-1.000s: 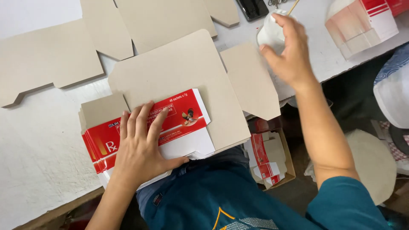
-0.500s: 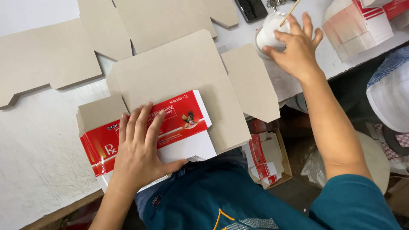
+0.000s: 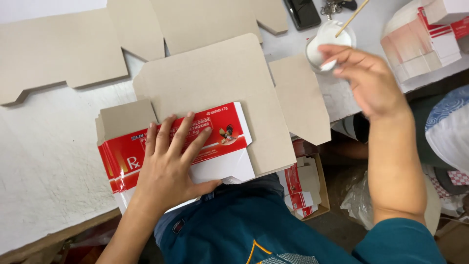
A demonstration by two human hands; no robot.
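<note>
My left hand [image 3: 168, 164] lies flat, fingers spread, on a folded red and white carton [image 3: 229, 134] at the table's near edge. The carton rests on a large unfolded grey cardboard blank [image 3: 220, 73]. My right hand [image 3: 369, 80] hovers at the rim of a small white cup of white paste [image 3: 325, 41], fingertips touching or just above it. A thin wooden stick [image 3: 354, 17] leans out of the cup. Nothing is gripped in the right hand.
More grey cardboard blanks [image 3: 58, 49] lie across the white table [image 3: 44, 161]. A stack of folded red and white cartons [image 3: 422, 41] stands at the far right. A black phone [image 3: 303, 12] lies at the back. A box of cartons [image 3: 305, 188] sits below the table edge.
My right hand has drawn back from over the cup toward me and to the right. The left hand stays pressed on the carton.
</note>
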